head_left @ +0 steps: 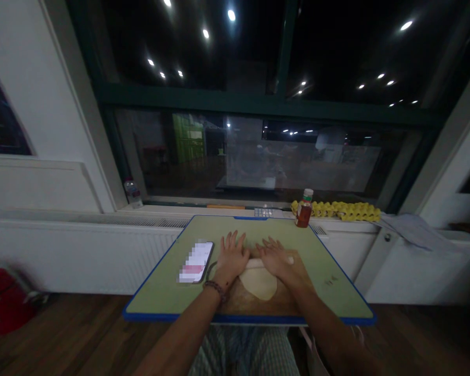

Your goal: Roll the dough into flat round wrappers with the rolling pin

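Both of my hands lie palm down on a pale rolling pin (254, 262), one toward each end. The fingers of my left hand (232, 257) are spread and stretched forward; a beaded bracelet circles that wrist. My right hand (274, 257) also rests with fingers extended, and one end of the pin shows just past it. Under and in front of the pin is a flat, rounded sheet of dough (261, 286), thin and pale yellow. It lies on a brown board (245, 307). My palms hide much of the pin.
The board sits on a green folding table (152, 292) with a blue rim. Left of my hands lies a phone (198, 261). A red-brown bottle (303, 213) stands at the back right. Yellow egg trays (348, 210) and a clear bottle (133, 194) are on the windowsill.
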`<state>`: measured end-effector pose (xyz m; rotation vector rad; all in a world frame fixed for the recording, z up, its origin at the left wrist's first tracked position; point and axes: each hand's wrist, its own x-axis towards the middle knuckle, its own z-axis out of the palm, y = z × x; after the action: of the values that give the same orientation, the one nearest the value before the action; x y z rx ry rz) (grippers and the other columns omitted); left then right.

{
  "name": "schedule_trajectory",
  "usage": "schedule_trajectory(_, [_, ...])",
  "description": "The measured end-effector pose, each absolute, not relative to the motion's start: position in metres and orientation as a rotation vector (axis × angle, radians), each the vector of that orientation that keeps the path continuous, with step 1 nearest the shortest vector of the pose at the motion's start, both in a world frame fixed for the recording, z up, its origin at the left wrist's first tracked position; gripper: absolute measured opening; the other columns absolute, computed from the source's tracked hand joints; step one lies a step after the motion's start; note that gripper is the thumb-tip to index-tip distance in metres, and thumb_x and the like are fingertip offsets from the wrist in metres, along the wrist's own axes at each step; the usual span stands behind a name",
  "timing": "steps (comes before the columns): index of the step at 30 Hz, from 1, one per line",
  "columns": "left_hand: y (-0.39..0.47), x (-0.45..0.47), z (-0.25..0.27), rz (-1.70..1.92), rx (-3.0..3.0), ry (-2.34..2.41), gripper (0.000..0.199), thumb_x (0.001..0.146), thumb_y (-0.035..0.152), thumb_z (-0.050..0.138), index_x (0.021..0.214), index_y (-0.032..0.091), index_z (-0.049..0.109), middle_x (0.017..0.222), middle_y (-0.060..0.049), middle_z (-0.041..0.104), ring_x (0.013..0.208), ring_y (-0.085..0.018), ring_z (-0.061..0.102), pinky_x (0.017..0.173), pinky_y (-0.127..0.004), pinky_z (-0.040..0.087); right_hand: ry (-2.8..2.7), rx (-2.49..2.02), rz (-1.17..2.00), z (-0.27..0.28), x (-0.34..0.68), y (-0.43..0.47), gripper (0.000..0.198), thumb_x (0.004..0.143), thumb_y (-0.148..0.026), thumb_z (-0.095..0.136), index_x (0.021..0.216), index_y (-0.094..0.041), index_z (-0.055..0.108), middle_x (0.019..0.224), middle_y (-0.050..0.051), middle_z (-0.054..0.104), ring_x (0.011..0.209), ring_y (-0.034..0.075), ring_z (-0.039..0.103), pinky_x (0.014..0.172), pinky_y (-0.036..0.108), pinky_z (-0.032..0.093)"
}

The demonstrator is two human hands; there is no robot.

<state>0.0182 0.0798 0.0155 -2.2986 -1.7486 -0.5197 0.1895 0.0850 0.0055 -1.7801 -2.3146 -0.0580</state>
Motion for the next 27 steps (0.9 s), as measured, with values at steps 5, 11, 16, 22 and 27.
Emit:
schedule_trajectory(5, [0.100, 0.019, 0.024, -0.492, -2.262, -1.844, 0.058, 0.092, 0.039, 0.040, 0.144, 0.012, 0.040, 0.152, -0.017, 0.035, 0.140, -0.033, 0.029, 0.115, -0.051, 0.017, -2.264, -1.835, -0.055, 0.011, 0.183, 0.110, 0.042, 0.095, -0.023, 0.036, 0.132, -0.020, 0.056, 0.143, 0.008, 0.048, 0.140, 0.024, 0.032, 0.116, 0.047, 0.019])
schedule_trajectory(11, [0.079, 0.017, 0.016, -0.487, -2.341, -1.730, 0.052, 0.095, 0.041, 0.037, 0.139, 0.015, 0.047, 0.150, -0.014, 0.039, 0.140, -0.032, 0.029, 0.115, -0.052, 0.017, -2.279, -1.766, -0.088, 0.001, 0.186, 0.081, 0.045, 0.097, -0.022, 0.034, 0.139, -0.019, 0.049, 0.146, 0.009, 0.045, 0.142, 0.023, 0.027, 0.117, 0.046, 0.016])
schedule_trajectory(16, [0.038, 0.011, 0.006, -0.599, -2.355, -1.532, 0.045, 0.098, 0.035, 0.031, 0.137, 0.025, 0.049, 0.146, -0.006, 0.047, 0.138, -0.026, 0.033, 0.116, -0.050, 0.018, -2.221, -1.633, -0.166, -0.010, 0.194, 0.035, 0.052, 0.100, -0.026, 0.017, 0.140, -0.014, 0.047, 0.148, 0.008, 0.043, 0.142, 0.021, 0.027, 0.118, 0.044, 0.017])
schedule_trajectory(22, [0.055, 0.015, 0.012, -0.540, -2.372, -1.591, 0.046, 0.098, 0.033, 0.028, 0.136, 0.024, 0.051, 0.145, -0.007, 0.048, 0.138, -0.027, 0.035, 0.114, -0.051, 0.021, -2.241, -1.713, -0.200, -0.007, 0.189, 0.059, 0.048, 0.097, -0.021, 0.024, 0.132, -0.012, 0.056, 0.140, 0.013, 0.051, 0.139, 0.024, 0.033, 0.116, 0.048, 0.019])
schedule_trajectory(27, [0.091, 0.021, 0.023, -0.386, -2.362, -1.785, 0.050, 0.096, 0.034, 0.032, 0.141, 0.017, 0.046, 0.149, -0.013, 0.041, 0.141, -0.031, 0.030, 0.113, -0.053, 0.022, -2.314, -1.663, -0.214, 0.005, 0.193, 0.097, 0.042, 0.093, -0.016, 0.035, 0.129, -0.019, 0.058, 0.136, 0.009, 0.055, 0.133, 0.020, 0.043, 0.113, 0.042, 0.027])
